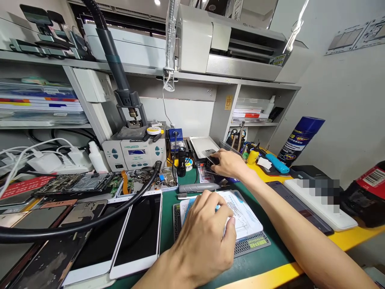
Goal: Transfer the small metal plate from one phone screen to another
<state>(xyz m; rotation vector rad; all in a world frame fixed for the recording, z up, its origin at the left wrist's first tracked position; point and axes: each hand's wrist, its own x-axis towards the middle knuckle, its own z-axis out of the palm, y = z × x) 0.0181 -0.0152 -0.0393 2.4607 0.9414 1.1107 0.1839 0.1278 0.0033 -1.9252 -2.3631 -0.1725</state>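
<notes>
My right hand [229, 163] reaches to the back of the bench. Its fingers pinch a thin grey phone-shaped piece [207, 153] at the edge of a flat, pale-topped device [202, 145]. In front, my left hand [207, 226] is curled over a white tablet-like panel [248, 220] with blue and line-drawn markings. A bit of blue shows by its fingers, and what they hold, if anything, is hidden. The panel lies on a dark perforated pad [252, 244]. A grey-handled brush [198, 188] rests just behind the pad.
Several screens [140, 230] and a black hose [90, 230] lie at left, before a soldering station [135, 154]. To the right are a phone [296, 200], a white slab [313, 200], a blue spray can [300, 140] and a dark bottle [368, 196].
</notes>
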